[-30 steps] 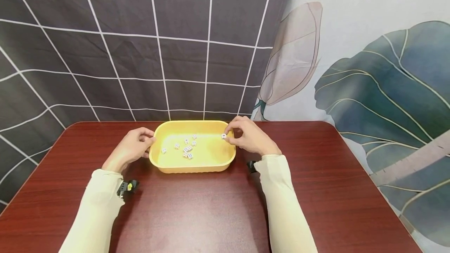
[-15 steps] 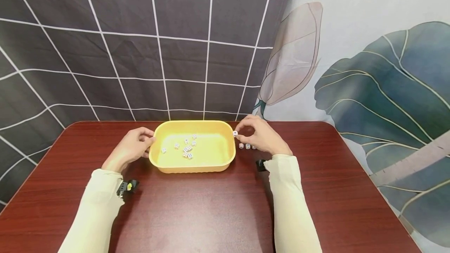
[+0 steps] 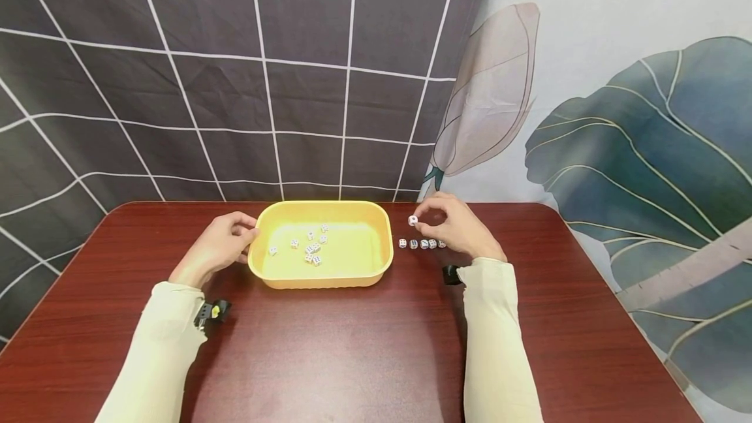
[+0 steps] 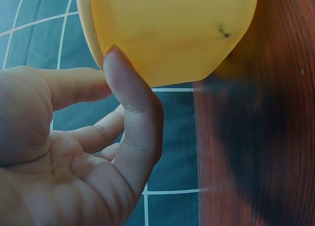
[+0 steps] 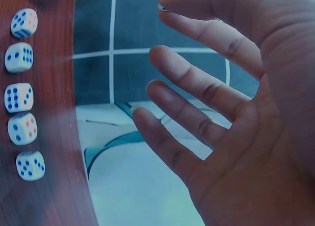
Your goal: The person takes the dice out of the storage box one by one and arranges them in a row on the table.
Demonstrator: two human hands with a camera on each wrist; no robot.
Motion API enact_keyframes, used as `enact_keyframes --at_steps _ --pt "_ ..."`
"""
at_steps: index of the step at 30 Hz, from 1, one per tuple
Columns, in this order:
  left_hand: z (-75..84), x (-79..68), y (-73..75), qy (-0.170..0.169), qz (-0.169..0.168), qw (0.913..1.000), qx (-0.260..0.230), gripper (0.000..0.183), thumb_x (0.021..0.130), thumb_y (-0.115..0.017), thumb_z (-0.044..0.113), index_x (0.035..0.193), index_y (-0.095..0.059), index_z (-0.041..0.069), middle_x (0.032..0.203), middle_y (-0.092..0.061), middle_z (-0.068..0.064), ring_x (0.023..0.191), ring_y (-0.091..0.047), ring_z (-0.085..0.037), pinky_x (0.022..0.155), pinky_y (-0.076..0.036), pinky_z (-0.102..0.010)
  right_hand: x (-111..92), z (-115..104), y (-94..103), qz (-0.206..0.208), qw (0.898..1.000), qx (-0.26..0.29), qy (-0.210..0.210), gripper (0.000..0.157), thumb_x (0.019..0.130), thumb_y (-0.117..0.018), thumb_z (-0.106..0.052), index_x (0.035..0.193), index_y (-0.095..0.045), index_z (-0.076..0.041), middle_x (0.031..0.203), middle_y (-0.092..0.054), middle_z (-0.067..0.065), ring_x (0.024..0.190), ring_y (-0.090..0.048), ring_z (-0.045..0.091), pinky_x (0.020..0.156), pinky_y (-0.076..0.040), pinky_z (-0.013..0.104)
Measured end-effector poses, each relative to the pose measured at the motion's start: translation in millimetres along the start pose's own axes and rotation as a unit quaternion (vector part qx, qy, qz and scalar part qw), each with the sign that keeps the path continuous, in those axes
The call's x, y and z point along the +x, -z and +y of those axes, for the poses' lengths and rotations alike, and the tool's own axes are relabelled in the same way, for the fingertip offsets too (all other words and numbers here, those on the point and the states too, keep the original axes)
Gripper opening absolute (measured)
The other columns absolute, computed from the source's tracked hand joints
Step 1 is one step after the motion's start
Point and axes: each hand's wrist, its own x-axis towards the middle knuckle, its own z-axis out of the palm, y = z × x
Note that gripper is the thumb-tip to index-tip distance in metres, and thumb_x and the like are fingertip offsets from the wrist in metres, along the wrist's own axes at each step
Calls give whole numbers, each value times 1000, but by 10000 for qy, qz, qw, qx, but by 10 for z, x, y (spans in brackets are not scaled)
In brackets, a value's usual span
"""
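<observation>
A yellow plastic basin [image 3: 320,281] stands on the table with several white dice [image 3: 294,244] scattered over its left half and middle. My left hand [image 3: 219,243] holds its left rim; in the left wrist view, thumb and a finger meet at the basin wall [image 4: 172,34]. Between thumb and index finger, my right hand [image 3: 461,226] pinches a single die [image 3: 413,220], raised above the table just right of the basin. Only a sliver of that die shows in the right wrist view, where the other fingers are spread. Below this hand runs a row of several dice [image 3: 414,244].
The dark red wooden table [image 3: 329,351] ends at a back edge close behind the basin. A dark gridded cloth [image 3: 223,96] hangs behind it, and a leaf-patterned cloth [image 3: 587,136] hangs at the right.
My right hand has carried the die from inside the basin, over its right rim, to above the row of dice, uncovering that row. The left hand has stayed on the rim.
</observation>
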Motion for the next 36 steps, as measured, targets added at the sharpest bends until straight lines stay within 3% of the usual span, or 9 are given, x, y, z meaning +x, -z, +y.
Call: enact_keyframes --at_steps 13,25,36 --pt "-14 1 -5 -46 -22 10000 -30 34 104 -52 8 130 -49 -13 95 -64 -17 72 -61 -14 63 -59 -28 -68 112 83 -49 9998 -213 -35 11 88 -75 -13 98 -74 -17 109 -65 8 108 -57 27 95 -49 45" --pt "-17 3 -4 -35 -21 10000 -20 34 103 -52 8 130 -50 -13 96 -63 -19 72 -61 -15 64 -60 -28 -176 401 218 -108 9984 -546 -112 9 90 -75 -12 96 -74 -18 111 -68 7 112 -58 28 97 -49 48" --pt "-10 2 3 -6 -27 10000 24 35 104 -52 9 131 -49 -13 97 -63 -19 73 -62 -15 65 -60 -28 -204 572 252 -269 9966 -607 -495 11 90 -76 -13 100 -75 -15 112 -67 9 109 -59 28 95 -49 45"
